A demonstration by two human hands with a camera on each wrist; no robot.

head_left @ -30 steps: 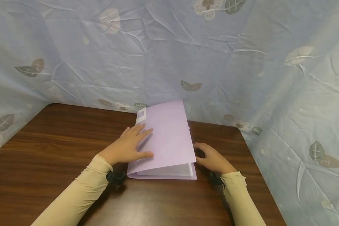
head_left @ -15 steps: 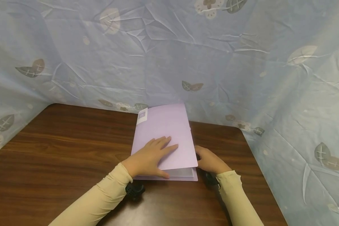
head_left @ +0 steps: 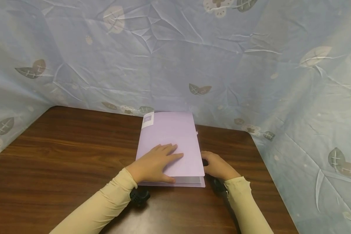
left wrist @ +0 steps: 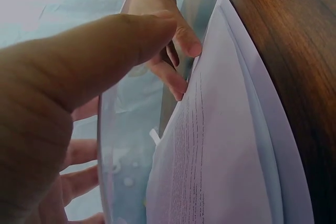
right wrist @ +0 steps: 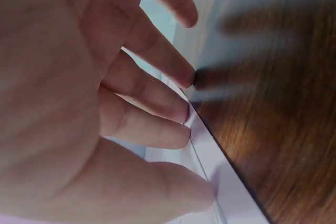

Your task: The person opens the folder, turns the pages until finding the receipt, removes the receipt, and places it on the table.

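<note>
A light purple folder lies on the table with its front cover slightly raised above its pages. My left hand rests on the cover's lower half, fingers spread. From the left wrist, a printed page is visible beneath the cover. Beside the folder's right edge is my right hand. Its fingertips and thumb touch the lower cover's border and page edges in the right wrist view, with the fingers extended and gently bent. A white label marks the folder's upper left corner.
The dark wood-grain table extends far to the left, with a narrower strip on the right. Pale blue patterned cloth hangs behind the table and at both sides. A small tab protrudes from the folder's right edge.
My left hand has slid right across the cover, from near the spine to the lower middle. The cover has sunk closer to the pages. My right hand has shifted only slightly.
</note>
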